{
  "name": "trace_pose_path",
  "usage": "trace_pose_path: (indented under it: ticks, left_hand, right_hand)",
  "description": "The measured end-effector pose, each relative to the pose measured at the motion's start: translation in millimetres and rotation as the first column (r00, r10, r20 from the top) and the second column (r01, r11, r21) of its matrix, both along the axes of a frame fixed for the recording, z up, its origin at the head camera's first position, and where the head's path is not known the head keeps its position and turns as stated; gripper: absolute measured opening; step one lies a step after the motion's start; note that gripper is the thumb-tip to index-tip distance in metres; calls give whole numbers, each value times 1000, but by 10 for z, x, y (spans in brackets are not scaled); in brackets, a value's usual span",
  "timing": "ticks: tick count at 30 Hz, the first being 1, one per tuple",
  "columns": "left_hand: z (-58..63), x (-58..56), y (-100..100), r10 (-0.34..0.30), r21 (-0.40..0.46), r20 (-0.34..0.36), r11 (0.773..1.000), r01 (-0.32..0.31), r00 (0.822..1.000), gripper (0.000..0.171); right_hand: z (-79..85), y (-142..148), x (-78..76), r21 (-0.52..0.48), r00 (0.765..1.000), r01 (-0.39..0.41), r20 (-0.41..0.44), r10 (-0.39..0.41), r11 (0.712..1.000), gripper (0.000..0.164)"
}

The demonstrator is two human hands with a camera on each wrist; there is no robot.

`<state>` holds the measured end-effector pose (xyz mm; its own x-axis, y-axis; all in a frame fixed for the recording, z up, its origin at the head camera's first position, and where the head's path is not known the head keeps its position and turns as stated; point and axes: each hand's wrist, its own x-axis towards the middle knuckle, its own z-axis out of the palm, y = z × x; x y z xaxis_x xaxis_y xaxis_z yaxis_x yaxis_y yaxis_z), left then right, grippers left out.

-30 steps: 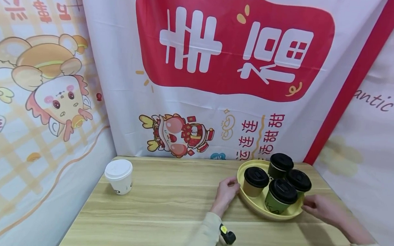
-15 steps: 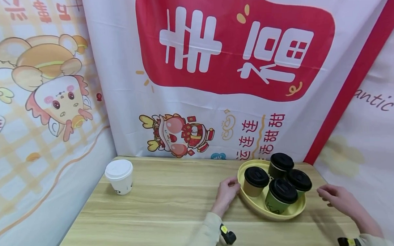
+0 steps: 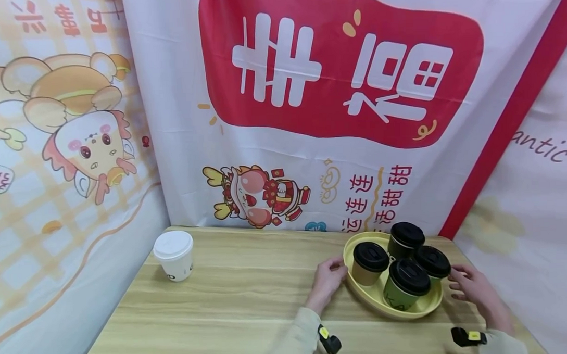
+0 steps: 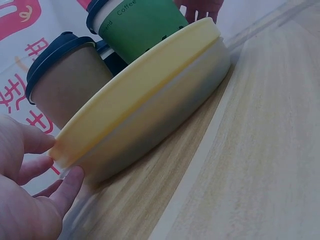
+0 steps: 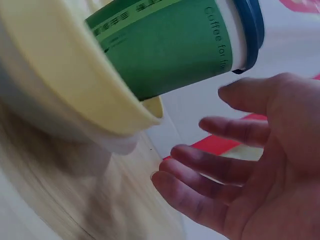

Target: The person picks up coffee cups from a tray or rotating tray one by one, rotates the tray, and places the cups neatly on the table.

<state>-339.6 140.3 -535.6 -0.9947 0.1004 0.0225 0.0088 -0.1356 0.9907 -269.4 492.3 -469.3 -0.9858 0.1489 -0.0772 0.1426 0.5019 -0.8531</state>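
Observation:
A round yellow tray [image 3: 421, 313] lies on the wooden table at the right. In it stand several lidded paper coffee cups: a brown cup [image 3: 367, 274] at the left, a green cup [image 3: 399, 293] in front, and darker ones behind. At the tray's left side, my left hand [image 3: 327, 284] grips the edge, thumb and fingertips on its wall in the left wrist view. My right hand [image 3: 477, 290] holds nothing. Its fingers are spread and loosely bent beside the tray's right side, apart from the green cup [image 5: 170, 47] in the right wrist view.
A white lidded paper cup [image 3: 175, 264] stands alone at the table's left back. Printed cloth hangings [image 3: 178, 123] enclose the table [image 3: 213, 309] behind and on both sides.
My right hand has let go of the tray's right edge, moved out to the right, then come back closer by the cups. The left hand stays at the tray's left side.

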Motion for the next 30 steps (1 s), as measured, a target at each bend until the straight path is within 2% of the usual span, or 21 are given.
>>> trace_pose_path:
  ticks: [3, 5, 11, 24, 30]
  left_hand:
    - [6, 9, 13, 1, -7, 7, 1000, 0, 1000, 31]
    - [12, 11, 19, 5, -10, 16, 1000, -5, 1000, 31]
    - [8, 8, 7, 10, -22, 15, 1000, -9, 1000, 31]
    - [17, 40, -12, -9, 12, 23, 1000, 9, 1000, 31]
    - [10, 46, -18, -7, 1, 14, 1000, 7, 1000, 32]
  right_hand:
    - [-39, 37, 4, -64, 999, 41, 37, -38, 997, 58]
    - [-74, 52, 2, -68, 997, 54, 60, -50, 996, 63]
    - [-191, 30, -8, -107, 992, 58, 114, -45, 993, 71]
    - [-267, -47, -25, -76, 996, 52, 80, -46, 996, 60]
    - [-271, -58, -50, -102, 997, 30, 77, -22, 994, 60]
